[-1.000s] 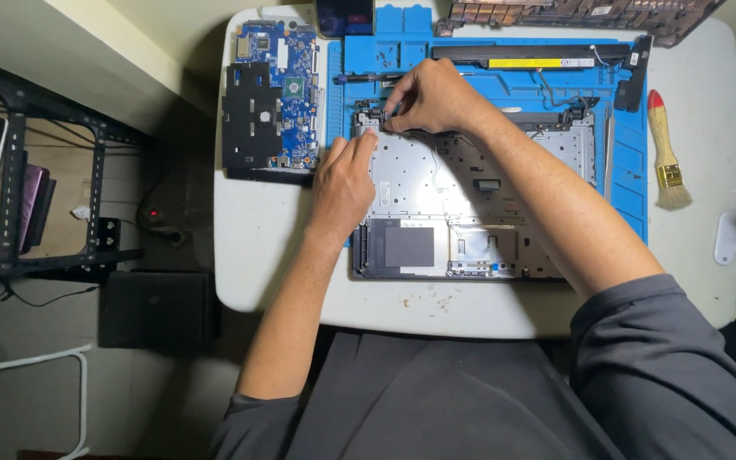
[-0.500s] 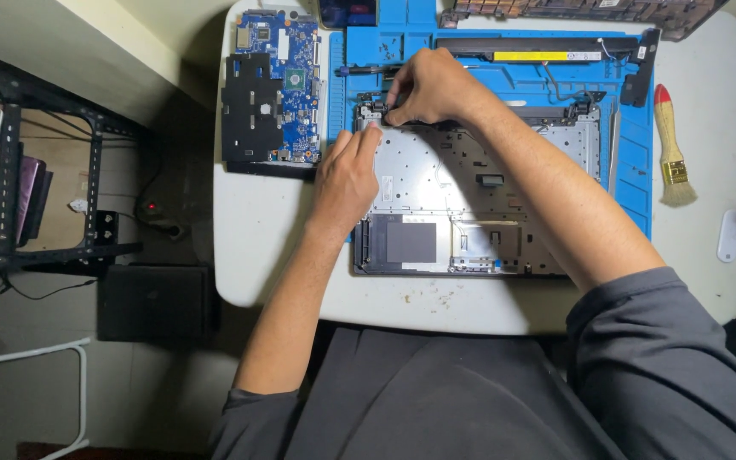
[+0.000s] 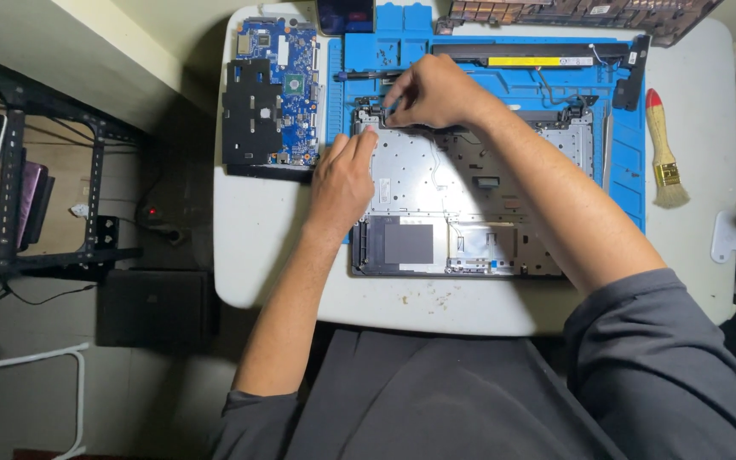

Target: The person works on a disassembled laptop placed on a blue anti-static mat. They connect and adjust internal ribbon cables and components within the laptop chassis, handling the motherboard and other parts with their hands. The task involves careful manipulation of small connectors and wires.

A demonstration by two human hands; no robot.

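Head view: white rounded table (image 3: 266, 230) in a dim room, black metal shelf rack (image 3: 19, 204) to its left, grey floor below. A blue silicone repair mat (image 3: 632, 183) covers the table's far half. The opened silver laptop base (image 3: 470, 213) lies on the mat, its near edge just short of the table's front edge. Left hand (image 3: 342, 183) lies flat, fingers spread, on the base's left part, holding nothing. Right hand (image 3: 432, 92) is curled at the base's far left corner, fingertips pinched; what they grip cannot be told. Blue circuit board (image 3: 287, 85) lies at the far left corner, wooden brush with red tip (image 3: 664, 153) on the bare right strip. Bare table shows left of the base and along the front edge.
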